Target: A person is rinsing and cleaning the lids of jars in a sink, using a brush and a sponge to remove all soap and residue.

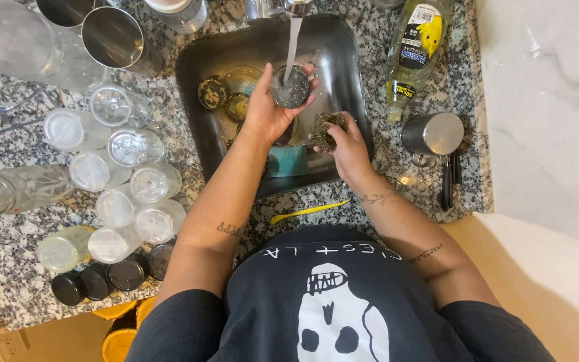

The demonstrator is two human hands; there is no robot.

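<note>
Lids (95,281), small, round and black, sit in a row at the near left edge of the counter (8,268), just beside a cluster of clear glass jars (132,188) lying on their sides with their mouths toward the camera. A yellow utensil (309,210) lies on the counter's near edge, just in front of the sink (196,74). Inside the sink, against its near wall, a blue sponge (288,161) rests between the two forearms.

Just above it, the right hand (346,144) is closed around a dark scouring pad (326,127), fingers clamped on it, low in the basin near the sink's right wall. The left hand (269,104) is farther in, at the middle of the sink, its fingers wrapped around a small glass jar (291,87) held with its mouth up. A stream of water (292,43) falls from the faucet (296,7) at the sink's far edge straight into that jar. Left of the hand, round metal lids (213,94) lie on the sink floor.

On the counter right of the sink stands a metal cup (432,134), with dark utensil handles (449,177) just beside it. Farther back along that side lies a bottle of yellow dish soap (417,47). At the far left corner stand steel cups (112,37) and a large clear bottle (11,40).
</note>
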